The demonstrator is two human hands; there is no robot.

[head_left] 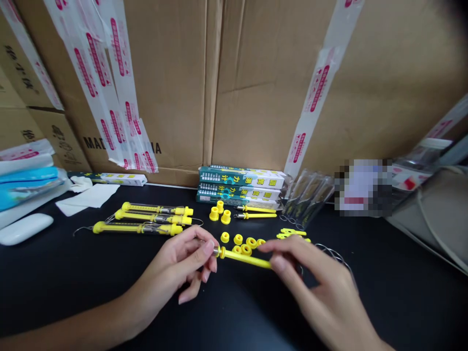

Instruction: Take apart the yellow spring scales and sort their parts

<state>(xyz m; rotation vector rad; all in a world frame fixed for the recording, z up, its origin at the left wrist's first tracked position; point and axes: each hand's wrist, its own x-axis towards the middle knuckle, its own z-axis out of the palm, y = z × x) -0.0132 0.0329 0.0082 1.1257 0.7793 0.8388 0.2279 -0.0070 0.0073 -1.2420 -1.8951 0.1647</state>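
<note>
My left hand (192, 261) pinches the silvery metal end of a yellow plastic rod (246, 258) between thumb and fingers, above the dark table. A yellow collar sits on the rod beside my fingertips. At the rod's other end is my right hand (310, 278), thumb and forefinger apart; the thumb hides the rod's tip. Its forefinger reaches close to the loose yellow rings (251, 243); contact cannot be made out. Behind them stand yellow flanged caps (214, 213). Two more yellow rods (259, 215) with metal ends lie further back.
Three assembled tubular spring scales (137, 228) lie at left. Stacked printed boxes (241, 180) stand at the back, near clear tubes (309, 197). Flat yellow pieces (292, 232) and wire loops (334, 254) lie by my right hand. A white case (27, 228) sits far left. Large cartons (175, 87) wall off the back.
</note>
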